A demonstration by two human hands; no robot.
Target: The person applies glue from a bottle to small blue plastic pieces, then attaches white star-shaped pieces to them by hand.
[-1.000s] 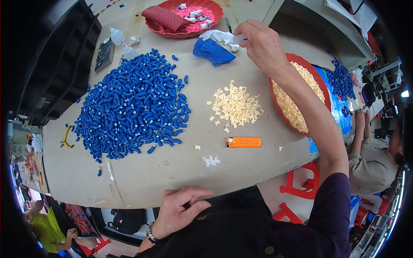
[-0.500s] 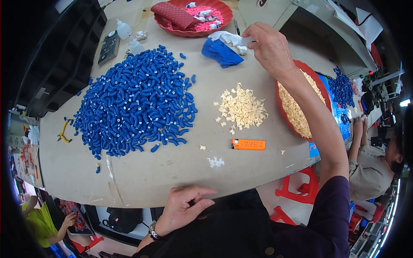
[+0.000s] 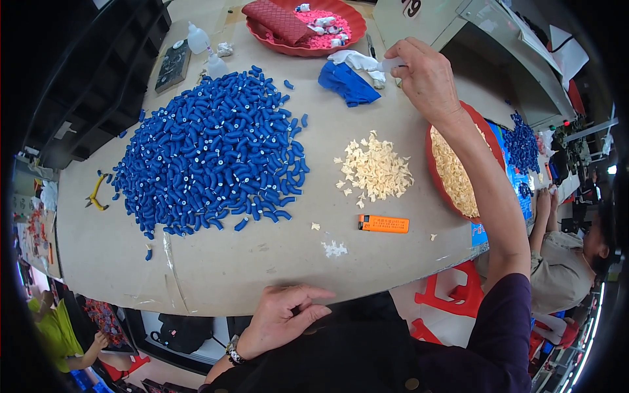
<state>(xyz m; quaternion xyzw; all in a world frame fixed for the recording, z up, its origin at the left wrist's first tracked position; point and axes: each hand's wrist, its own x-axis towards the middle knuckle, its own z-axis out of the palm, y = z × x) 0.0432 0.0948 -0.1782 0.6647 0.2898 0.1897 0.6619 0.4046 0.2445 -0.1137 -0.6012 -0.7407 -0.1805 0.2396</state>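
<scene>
My right hand (image 3: 427, 77) is stretched out over the far side of the table, thumb and fingers closed on a small translucent whitish piece (image 3: 391, 64). Just left of it lie a crumpled white cloth (image 3: 357, 60) and a blue cloth (image 3: 348, 84). At the near table edge rests my left hand (image 3: 288, 316), its index finger and thumb apart and nothing visible in it. Between the hands are a loose pile of cream, claw-shaped little pieces (image 3: 377, 169) and an orange lighter (image 3: 384, 224). A large heap of short, curved blue tubes (image 3: 209, 157) covers the left side.
A red bowl (image 3: 434, 164) of cream pieces stands under my right forearm. Farther back is a red dish (image 3: 357, 29) with pink bits and small tubes. Squeeze bottles (image 3: 197, 39), yellow-handled pliers (image 3: 96, 194) and a dark rack (image 3: 98, 78) are left. A co-worker (image 3: 567, 262) sits right.
The view has shifted slightly, so the table things appear farther right. My right hand still grips the whitish piece near the white cloth, and my left hand stays at the table edge.
</scene>
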